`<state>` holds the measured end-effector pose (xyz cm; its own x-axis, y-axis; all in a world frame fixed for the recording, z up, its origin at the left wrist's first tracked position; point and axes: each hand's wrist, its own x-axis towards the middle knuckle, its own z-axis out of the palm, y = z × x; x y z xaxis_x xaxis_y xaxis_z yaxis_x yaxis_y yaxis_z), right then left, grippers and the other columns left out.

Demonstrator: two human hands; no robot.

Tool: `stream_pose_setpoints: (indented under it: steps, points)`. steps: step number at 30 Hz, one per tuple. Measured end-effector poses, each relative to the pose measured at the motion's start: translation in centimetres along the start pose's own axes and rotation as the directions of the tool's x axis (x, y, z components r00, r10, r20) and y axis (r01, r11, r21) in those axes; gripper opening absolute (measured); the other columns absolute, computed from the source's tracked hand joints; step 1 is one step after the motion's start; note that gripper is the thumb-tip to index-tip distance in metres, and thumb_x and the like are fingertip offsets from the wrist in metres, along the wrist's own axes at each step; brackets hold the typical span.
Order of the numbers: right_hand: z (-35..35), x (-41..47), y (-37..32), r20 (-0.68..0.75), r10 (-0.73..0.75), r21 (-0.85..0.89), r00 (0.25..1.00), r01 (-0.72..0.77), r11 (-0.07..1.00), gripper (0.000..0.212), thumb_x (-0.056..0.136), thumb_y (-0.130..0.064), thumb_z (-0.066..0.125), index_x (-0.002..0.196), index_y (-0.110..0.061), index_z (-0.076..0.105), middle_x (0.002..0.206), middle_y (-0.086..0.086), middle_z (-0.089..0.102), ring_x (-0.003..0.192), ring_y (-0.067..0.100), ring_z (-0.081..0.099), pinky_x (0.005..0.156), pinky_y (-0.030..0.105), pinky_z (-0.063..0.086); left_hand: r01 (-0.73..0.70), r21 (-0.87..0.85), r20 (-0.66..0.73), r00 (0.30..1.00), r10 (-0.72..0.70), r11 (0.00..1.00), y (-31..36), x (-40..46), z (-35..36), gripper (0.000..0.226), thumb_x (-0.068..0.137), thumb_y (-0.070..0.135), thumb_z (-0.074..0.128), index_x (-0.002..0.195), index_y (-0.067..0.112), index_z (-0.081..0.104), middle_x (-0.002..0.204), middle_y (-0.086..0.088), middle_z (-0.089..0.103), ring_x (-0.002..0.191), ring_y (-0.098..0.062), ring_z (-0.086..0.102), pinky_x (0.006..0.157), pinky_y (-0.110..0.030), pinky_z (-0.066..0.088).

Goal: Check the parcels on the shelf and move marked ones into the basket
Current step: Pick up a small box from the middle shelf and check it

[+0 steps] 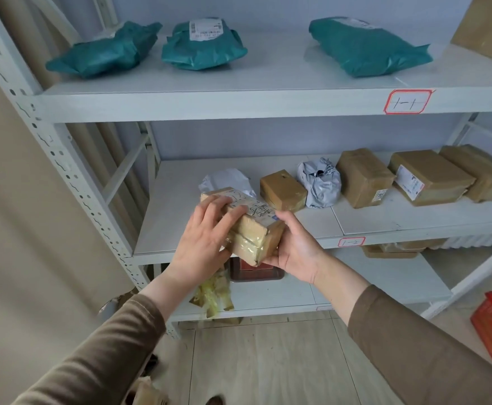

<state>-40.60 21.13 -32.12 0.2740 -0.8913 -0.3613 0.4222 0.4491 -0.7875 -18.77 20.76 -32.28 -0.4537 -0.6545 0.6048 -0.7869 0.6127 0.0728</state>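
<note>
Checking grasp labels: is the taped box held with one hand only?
No: both the left hand and the right hand grip the taped cardboard box from opposite sides, in front of the middle shelf.

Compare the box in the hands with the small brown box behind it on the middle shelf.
The held box is lifted and tilted, gripped by the left hand and right hand; the shelf box lies flat and untouched. The held box has black handwriting on a label on top; the shelf box's top shows only a small dark mark. Both are brown, taped cardboard.
</note>
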Motion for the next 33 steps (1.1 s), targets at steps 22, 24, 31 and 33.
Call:
stream_pose_setpoints:
  steps: [22, 24, 31, 33]
  points:
    - [-0.5, 0.0, 0.9, -0.019, -0.496, -0.508, 0.868, 0.419, 0.753, 0.051, 0.076, -0.036, 0.068, 0.123, -0.020, 0.054, 0.115, 0.007, 0.067, 0.095, 0.006, 0.073, 0.070, 0.028, 0.058, 0.521, -0.735, 0.672, 0.641, -0.371, -0.433, -2.2, -1.8, 1.0, 0.052, 0.085, 0.030, 0.073, 0.134, 0.016, 0.061, 0.119, -0.009, 0.071, 0.112, -0.026, 0.062, 0.097, -0.041, 0.056]
    - [-0.3, 1.1, -0.4, -0.106, -0.447, -0.415, 0.888, 0.369, 0.831, 0.057, 0.071, -0.045, 0.074, 0.121, -0.024, 0.056, 0.120, 0.013, 0.068, 0.104, 0.015, 0.073, 0.082, 0.036, 0.060, 0.626, -0.707, 0.706, 0.649, -0.283, -0.329, -2.4, -2.1, 0.5, 0.065, 0.077, 0.029, 0.079, 0.138, 0.017, 0.060, 0.131, -0.011, 0.070, 0.123, -0.032, 0.061, 0.111, -0.046, 0.048]
    - [1.8, 4.8, -1.4, -0.286, -0.287, -0.290, 0.914, 0.203, 0.935, 0.078, 0.064, -0.086, 0.070, 0.130, -0.049, 0.055, 0.143, -0.009, 0.061, 0.131, 0.021, 0.058, 0.116, 0.057, 0.039, 0.556, -0.696, 0.717, 0.562, -0.412, -0.454, -2.3, -3.7, 1.3, 0.102, 0.065, 0.020, 0.083, 0.152, 0.038, 0.035, 0.125, -0.005, 0.076, 0.113, -0.031, 0.067, 0.101, -0.042, 0.052]
    - [3.4, 5.2, 0.9, -0.306, -0.206, -0.219, 0.930, 0.141, 0.965, 0.066, 0.079, -0.081, 0.061, 0.137, -0.051, 0.047, 0.147, -0.013, 0.049, 0.135, 0.025, 0.052, 0.116, 0.058, 0.035, 0.462, -0.730, 0.684, 0.491, -0.541, -0.504, -2.5, -3.9, 2.1, 0.089, 0.070, 0.018, 0.081, 0.148, 0.036, 0.042, 0.113, -0.001, 0.079, 0.101, -0.026, 0.067, 0.094, -0.039, 0.054]
